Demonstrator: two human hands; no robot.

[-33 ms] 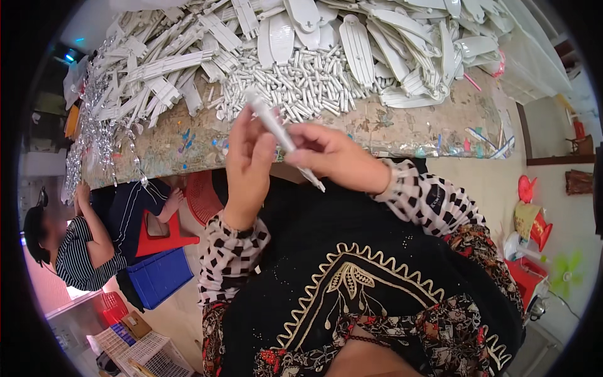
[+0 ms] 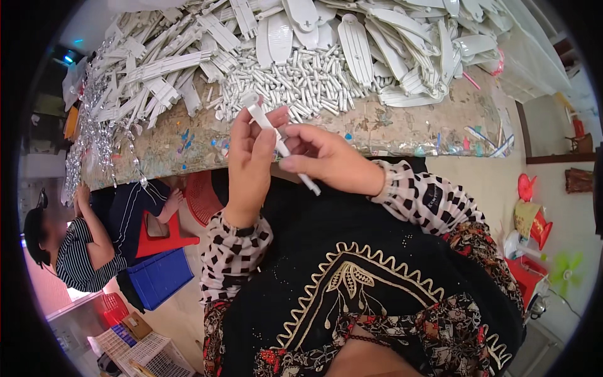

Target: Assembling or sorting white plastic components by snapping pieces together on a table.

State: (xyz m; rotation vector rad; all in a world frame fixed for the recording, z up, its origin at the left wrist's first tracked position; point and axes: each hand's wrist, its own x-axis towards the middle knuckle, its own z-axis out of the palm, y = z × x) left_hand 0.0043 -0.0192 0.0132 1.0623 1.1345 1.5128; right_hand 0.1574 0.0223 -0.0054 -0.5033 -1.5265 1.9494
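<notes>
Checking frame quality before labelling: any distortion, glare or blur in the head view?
Head view: strong fisheye, table edge bows, black corners; even light, no harsh glare; hands and white stick sharp; white parts pile slightly washed out near the top.

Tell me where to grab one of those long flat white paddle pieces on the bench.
Take a white paddle piece across its narrow width near the end facing the bench's front edge, coming from above. It lies flat atop the pile, long edges exposed; its far end probably sits tucked among other pieces.
</notes>
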